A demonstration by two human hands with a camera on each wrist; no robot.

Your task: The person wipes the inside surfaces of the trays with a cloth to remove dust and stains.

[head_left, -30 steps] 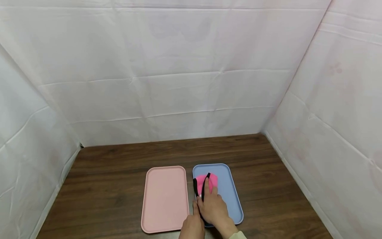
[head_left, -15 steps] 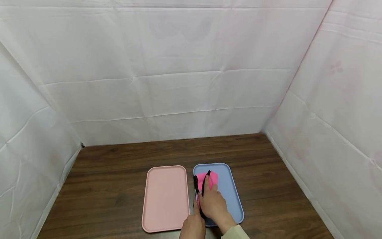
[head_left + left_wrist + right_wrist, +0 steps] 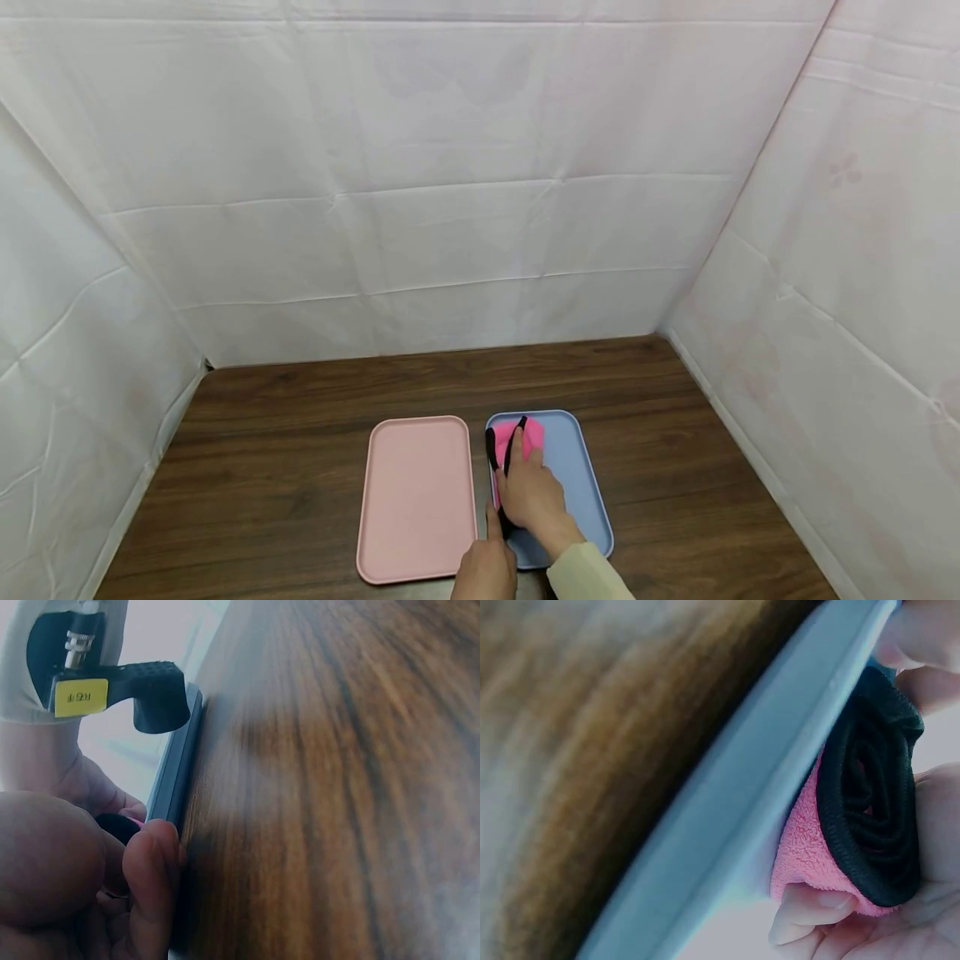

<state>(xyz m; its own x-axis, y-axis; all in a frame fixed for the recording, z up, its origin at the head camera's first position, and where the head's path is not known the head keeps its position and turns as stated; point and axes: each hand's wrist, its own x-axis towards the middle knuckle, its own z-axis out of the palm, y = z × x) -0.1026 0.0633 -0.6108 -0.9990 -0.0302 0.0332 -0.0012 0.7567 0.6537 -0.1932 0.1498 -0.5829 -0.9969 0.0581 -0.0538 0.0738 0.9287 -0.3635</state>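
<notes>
Head view, pink tray (image 3: 418, 500) at nine o'clock of blue tray (image 3: 583, 496), black-edged pink cloth (image 3: 533, 437) inside the latter at ten, slid toward twelve since earlier, left wrist view, left hand (image 3: 79, 874) at eight, grip unclear, right wrist view, right hand (image 3: 934, 904) clamped round rolled cloth

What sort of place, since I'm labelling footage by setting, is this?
Probably a makeshift indoor filming booth: creased white sheeting stands on three sides of a wood-grain table, and the left wrist view shows a black device with a yellow label at the person's other wrist.
</notes>
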